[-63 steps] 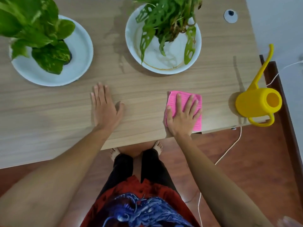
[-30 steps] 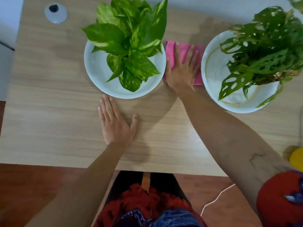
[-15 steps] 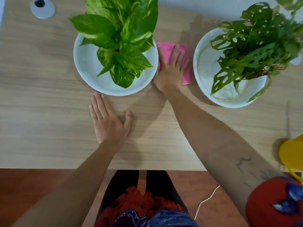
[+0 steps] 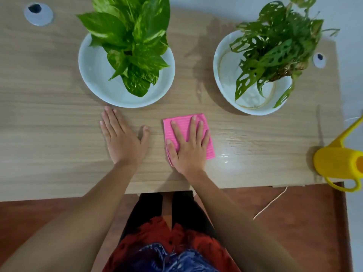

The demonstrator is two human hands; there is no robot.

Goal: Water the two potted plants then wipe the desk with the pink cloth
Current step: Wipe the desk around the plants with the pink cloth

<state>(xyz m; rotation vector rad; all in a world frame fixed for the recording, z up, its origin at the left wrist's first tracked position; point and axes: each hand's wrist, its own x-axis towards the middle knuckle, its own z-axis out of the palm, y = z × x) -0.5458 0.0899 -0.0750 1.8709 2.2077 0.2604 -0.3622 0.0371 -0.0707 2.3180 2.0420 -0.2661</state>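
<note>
Wiping under way at the front of a wooden desk (image 4: 49, 118): right hand (image 4: 189, 146) spread flat, fingers apart, pressing the folded pink cloth (image 4: 208, 148) onto the wood near the front edge, palm weight apparently supplying the rubbing force rather than any grip. Left hand (image 4: 123, 138) laid open and empty on bare wood just beside the cloth, not touching it, most likely as a brace for the lean over the desk. Behind the hands, two white saucers: left saucer (image 4: 92, 75) under a broad-leaved plant (image 4: 133, 46), right saucer (image 4: 225, 79) under a plant with holed leaves (image 4: 275, 48), both well apart from each other with a streaked, damp-looking strip of wood between. Wet sheen on the surface just right of the cloth, suggesting a pass already made or spill waiting. Yellow watering can (image 4: 337, 161) parked at the desk's right front corner, spout pointing up and away, clear of the wiping lane. Watering judged finished, wiping in hand. In the way of wider strokes: the two saucers at the back and the can at the right; round cable grommets (image 4: 38, 13) near the back corners. White cord (image 4: 271, 203) trailing on the floor below, clear of the work.
</note>
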